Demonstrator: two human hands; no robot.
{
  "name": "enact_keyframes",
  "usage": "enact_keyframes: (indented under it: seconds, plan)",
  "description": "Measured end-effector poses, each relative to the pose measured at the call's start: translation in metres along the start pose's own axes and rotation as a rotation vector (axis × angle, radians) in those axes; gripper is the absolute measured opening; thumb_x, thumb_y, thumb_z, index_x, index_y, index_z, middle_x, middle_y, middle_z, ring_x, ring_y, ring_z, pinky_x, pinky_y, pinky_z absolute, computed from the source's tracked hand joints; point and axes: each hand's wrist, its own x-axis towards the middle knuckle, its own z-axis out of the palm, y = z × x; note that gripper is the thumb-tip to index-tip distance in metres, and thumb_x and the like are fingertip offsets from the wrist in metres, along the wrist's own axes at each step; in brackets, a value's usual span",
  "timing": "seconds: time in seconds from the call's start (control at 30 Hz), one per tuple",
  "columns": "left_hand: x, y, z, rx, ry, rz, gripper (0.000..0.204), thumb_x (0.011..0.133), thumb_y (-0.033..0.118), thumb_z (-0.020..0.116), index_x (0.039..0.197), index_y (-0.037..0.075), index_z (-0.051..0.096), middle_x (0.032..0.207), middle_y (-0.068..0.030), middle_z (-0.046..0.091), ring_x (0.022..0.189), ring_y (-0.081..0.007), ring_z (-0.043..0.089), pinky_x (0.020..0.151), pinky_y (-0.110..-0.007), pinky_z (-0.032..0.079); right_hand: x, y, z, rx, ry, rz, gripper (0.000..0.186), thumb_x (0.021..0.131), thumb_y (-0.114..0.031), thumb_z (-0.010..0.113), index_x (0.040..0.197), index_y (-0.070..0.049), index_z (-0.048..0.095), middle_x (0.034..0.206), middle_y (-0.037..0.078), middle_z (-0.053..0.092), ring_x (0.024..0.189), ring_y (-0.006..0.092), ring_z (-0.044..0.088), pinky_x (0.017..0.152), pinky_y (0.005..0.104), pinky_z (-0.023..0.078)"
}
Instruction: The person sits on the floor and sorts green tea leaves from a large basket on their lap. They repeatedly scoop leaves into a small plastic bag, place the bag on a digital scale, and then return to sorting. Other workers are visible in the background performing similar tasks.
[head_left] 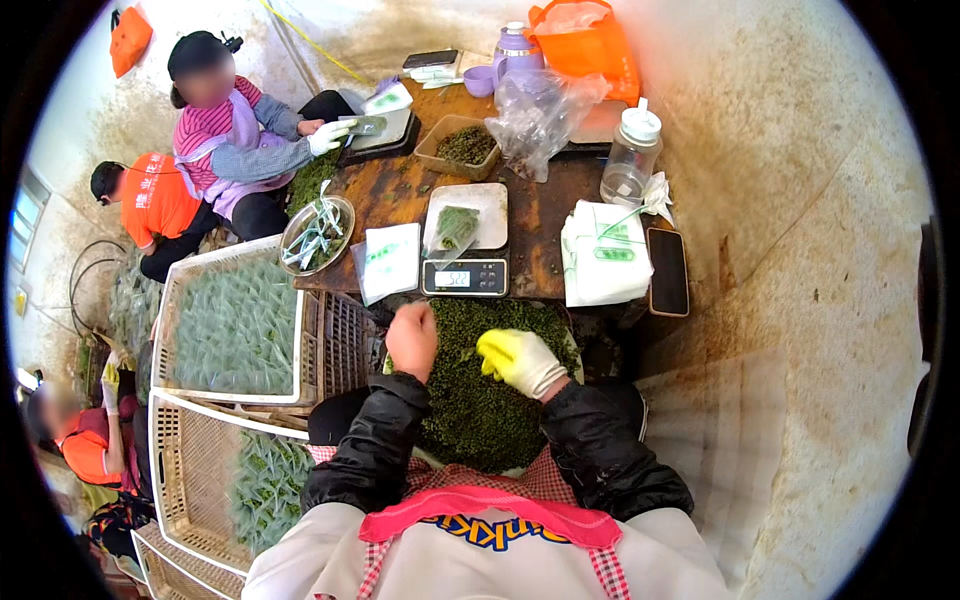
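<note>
A heap of small dark-green buds or leaves point(470, 420) fills a wide container in front of my body. Over its upper left edge is my bare left hand point(411, 342), curled closed; what it may hold is hidden. My right hand point(522, 362), in a white glove with yellow fingers, hangs over the heap's right side. Its fingers are bent together, and I cannot make out anything in them. Just beyond my hands stands a digital scale point(465, 277), with a clear bag of green material point(456, 228) lying on its pan.
Flat bags point(391, 258) and a bag stack point(607, 250) flank the scale; a phone point(668, 272) lies at right. A plastic jar point(631, 155), tub point(458, 145) and bowl of ties point(318, 234) share the wooden table. Crates point(300, 345) stand left. Co-workers point(225, 130) sit far left.
</note>
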Motion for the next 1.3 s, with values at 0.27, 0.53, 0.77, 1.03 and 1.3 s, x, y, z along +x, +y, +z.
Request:
enact_keyframes:
  seconds: [0.27,0.53,0.77,1.03,1.3]
  plan:
    - [0.080,0.043,0.010,0.334,0.110,0.465,0.016,0.082,0.013,0.066,0.097,0.012,0.067,0.114,-0.0125,0.055,0.105,-0.0341,0.050,0.090,-0.046,0.037,0.013,0.021,0.001,-0.055,0.160,0.029,0.016,0.094,-0.011,0.058,0.102,0.001,0.064,0.082,0.007,0.066,0.069,0.0135,0.065,0.058,0.0256,0.051]
    - [0.004,0.035,-0.016,-0.071,-0.017,0.351,0.019,0.079,0.001,0.064,0.097,0.004,0.065,0.098,-0.0120,0.061,0.094,-0.0331,0.055,0.082,-0.044,0.041,0.008,0.006,0.002,0.253,0.105,0.160,0.019,0.095,-0.011,0.058,0.107,0.002,0.062,0.086,0.008,0.067,0.071,0.0147,0.066,0.060,0.0264,0.052]
    - [-0.031,0.045,-0.025,-0.490,-0.368,0.111,0.021,0.082,0.003,0.068,0.102,-0.002,0.067,0.096,-0.0141,0.065,0.085,-0.0270,0.064,0.074,-0.033,0.050,0.006,0.008,-0.002,0.477,-0.023,0.247,0.022,0.097,-0.018,0.057,0.110,-0.001,0.060,0.087,0.007,0.067,0.067,0.0154,0.065,0.057,0.0267,0.052]
    - [-0.036,0.037,-0.022,-0.521,-0.394,-0.020,0.014,0.083,0.002,0.067,0.096,-0.002,0.066,0.083,-0.0093,0.060,0.072,-0.0192,0.059,0.066,-0.030,0.048,0.004,0.010,-0.004,0.408,-0.071,0.236,0.022,0.097,-0.022,0.057,0.108,-0.003,0.061,0.083,0.005,0.067,0.064,0.0135,0.064,0.055,0.0243,0.049]
    - [-0.041,0.025,-0.015,-0.433,-0.539,-0.030,0.013,0.082,0.007,0.067,0.092,-0.001,0.062,0.081,-0.0128,0.059,0.071,-0.0252,0.059,0.064,-0.035,0.047,0.005,0.014,0.002,0.329,0.116,0.144,0.016,0.094,-0.015,0.061,0.100,-0.001,0.064,0.082,0.004,0.067,0.065,0.0123,0.063,0.058,0.0244,0.050]
